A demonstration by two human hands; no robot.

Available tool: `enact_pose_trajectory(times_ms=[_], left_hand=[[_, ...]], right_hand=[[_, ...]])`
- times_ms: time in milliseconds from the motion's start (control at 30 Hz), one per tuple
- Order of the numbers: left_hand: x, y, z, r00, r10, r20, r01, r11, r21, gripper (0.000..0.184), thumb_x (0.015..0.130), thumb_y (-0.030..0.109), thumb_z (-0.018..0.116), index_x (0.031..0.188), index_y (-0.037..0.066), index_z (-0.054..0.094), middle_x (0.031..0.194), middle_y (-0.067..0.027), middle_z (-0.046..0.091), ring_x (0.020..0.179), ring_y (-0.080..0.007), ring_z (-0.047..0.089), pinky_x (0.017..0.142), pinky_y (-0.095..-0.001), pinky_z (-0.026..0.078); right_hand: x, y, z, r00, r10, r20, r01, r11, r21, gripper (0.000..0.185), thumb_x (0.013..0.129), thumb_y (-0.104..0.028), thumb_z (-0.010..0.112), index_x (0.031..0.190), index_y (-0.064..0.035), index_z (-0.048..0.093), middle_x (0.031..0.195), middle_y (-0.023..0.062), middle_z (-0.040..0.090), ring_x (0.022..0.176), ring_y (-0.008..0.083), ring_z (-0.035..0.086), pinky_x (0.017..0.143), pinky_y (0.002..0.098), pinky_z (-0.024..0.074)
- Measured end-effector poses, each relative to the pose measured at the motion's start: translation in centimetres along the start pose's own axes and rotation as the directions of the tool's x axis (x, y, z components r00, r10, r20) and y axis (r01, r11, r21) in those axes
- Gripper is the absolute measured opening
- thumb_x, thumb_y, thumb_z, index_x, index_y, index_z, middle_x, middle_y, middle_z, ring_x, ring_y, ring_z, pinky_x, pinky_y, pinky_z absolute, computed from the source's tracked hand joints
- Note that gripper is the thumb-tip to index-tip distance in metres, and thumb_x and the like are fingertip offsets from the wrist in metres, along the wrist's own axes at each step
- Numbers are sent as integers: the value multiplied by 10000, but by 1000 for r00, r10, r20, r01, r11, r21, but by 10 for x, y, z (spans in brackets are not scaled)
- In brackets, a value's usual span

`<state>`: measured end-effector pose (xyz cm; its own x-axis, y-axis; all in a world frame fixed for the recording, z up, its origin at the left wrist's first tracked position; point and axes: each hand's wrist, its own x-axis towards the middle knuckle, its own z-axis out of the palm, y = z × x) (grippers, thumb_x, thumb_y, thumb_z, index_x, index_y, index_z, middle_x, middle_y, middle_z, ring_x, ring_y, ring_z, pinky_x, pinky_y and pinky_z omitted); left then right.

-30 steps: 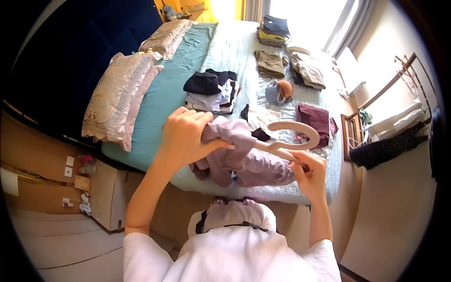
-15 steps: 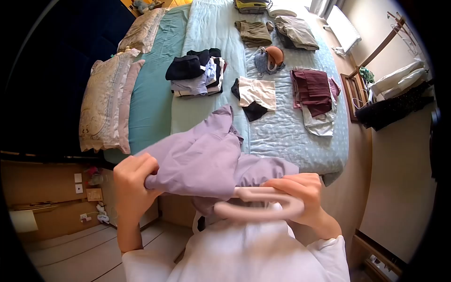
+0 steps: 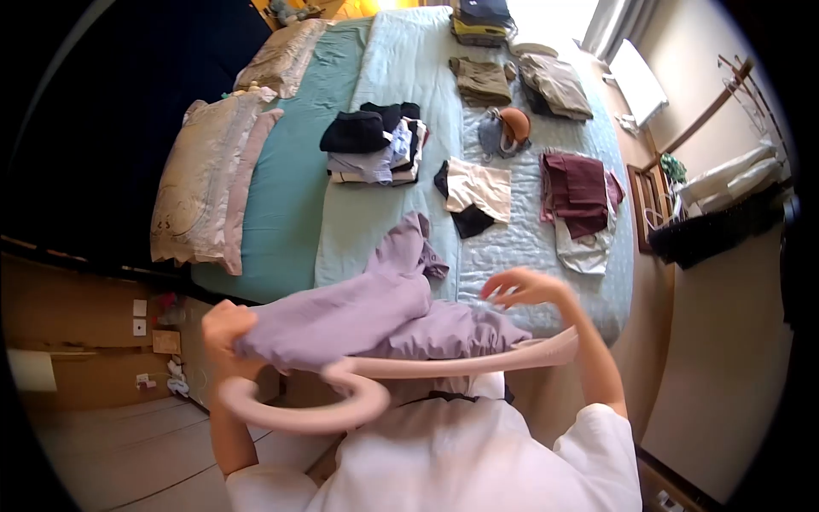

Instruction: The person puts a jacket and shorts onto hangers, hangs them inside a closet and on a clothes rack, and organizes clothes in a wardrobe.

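A lavender garment (image 3: 358, 311) stretches across in front of me, one end lying toward the bed. My left hand (image 3: 229, 337) is closed on its left end. Close to the camera is a pink clothes hanger (image 3: 461, 365), its large hook turned toward me on the left. The hanger's right arm sticks out past the cloth, while its left arm is hidden. Above that bare right end, my right hand (image 3: 533, 290) is raised with fingers apart, holding nothing. A blush-coloured undergarment (image 3: 478, 189) with black parts lies on the bed beyond the garment.
On the bed (image 3: 273, 230) lie a dark and white clothes pile (image 3: 371, 154), maroon folded clothes (image 3: 580, 192), an orange and blue-grey item (image 3: 509, 132), and olive trousers (image 3: 482, 81). Pillows (image 3: 200, 183) line the left side. A wooden clothes rack (image 3: 699, 107) stands right.
My right hand has let go of the hanger and lifted away, fingers spread. The hanger's hook has swung to the left, and its right arm now shows. My left hand keeps its hold.
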<state>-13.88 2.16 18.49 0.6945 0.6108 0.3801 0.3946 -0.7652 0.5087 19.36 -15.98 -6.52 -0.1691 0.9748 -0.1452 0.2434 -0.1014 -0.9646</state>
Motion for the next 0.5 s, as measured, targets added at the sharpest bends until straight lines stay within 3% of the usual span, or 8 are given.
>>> enact_pose_trajectory(times_ms=[67, 200, 233, 267, 300, 367, 400, 500], left_hand=[[-2, -17, -9, 998, 48, -36, -46, 997, 61, 286, 651, 197, 629, 566, 41, 404, 537, -11, 319, 520, -95, 332, 477, -277, 249], [-1, -13, -32, 988, -105, -112, 101, 994, -39, 283, 786, 246, 604, 653, 29, 479, 594, 17, 432, 540, -44, 399, 453, -231, 270], [3, 3, -28, 951, -288, -114, 266, 948, -176, 309, 636, 158, 698, 635, 5, 430, 580, -31, 367, 576, -98, 356, 510, -282, 317], [17, 27, -38, 974, -189, -126, 165, 970, -179, 237, 595, 95, 715, 667, -10, 515, 604, -31, 474, 599, -76, 423, 521, -258, 368], [29, 45, -46, 938, -325, -119, 285, 920, -269, 241, 556, 58, 725, 742, -32, 599, 667, -42, 572, 640, -70, 498, 553, -248, 418], [38, 46, -46, 972, -207, -107, 154, 916, -371, 269, 584, 47, 743, 820, -37, 646, 721, -48, 642, 683, -70, 567, 594, -263, 462], [49, 56, -54, 971, -222, -85, 196, 951, -241, 282, 623, 79, 770, 849, -40, 650, 735, -47, 653, 704, -73, 581, 627, -256, 473], [49, 61, -68, 977, -177, -122, 139, 953, -270, 273, 668, 96, 780, 867, -43, 654, 757, -44, 658, 719, -72, 585, 657, -242, 480]], right_hand=[[45, 15, 37, 995, -65, -74, 67, 997, 33, 296, 911, -203, 527, 1148, -39, 598, 1169, 124, 592, 1061, 222, 571, 913, 297, 433], [57, 0, 28, 989, -31, -142, 43, 996, 83, 290, 905, -198, 534, 1138, -40, 602, 1161, 122, 596, 1060, 220, 571, 910, 298, 434], [47, 2, 18, 988, -5, -153, 17, 997, 77, 288, 904, -196, 535, 1136, -40, 603, 1159, 121, 596, 1060, 220, 571, 909, 298, 435], [51, -4, 7, 991, -17, -133, 24, 999, 48, 287, 902, -195, 537, 1133, -40, 604, 1158, 121, 597, 1060, 219, 571, 909, 299, 435], [48, -14, 0, 993, -13, -118, 15, 1000, 20, 285, 900, -194, 539, 1131, -40, 605, 1156, 120, 598, 1060, 219, 571, 908, 299, 435], [46, -19, -8, 995, 2, -103, -2, 1000, -1, 282, 897, -191, 542, 1126, -40, 607, 1152, 119, 600, 1059, 218, 571, 906, 300, 436], [51, -24, -4, 996, -7, -91, 4, 1000, -31, 280, 896, -190, 544, 1123, -40, 608, 1150, 118, 601, 1059, 217, 571, 905, 300, 436], [79, -35, 18, 993, -74, -97, 66, 995, -80, 275, 891, -186, 548, 1116, -40, 611, 1144, 117, 603, 1058, 216, 571, 903, 301, 437]])
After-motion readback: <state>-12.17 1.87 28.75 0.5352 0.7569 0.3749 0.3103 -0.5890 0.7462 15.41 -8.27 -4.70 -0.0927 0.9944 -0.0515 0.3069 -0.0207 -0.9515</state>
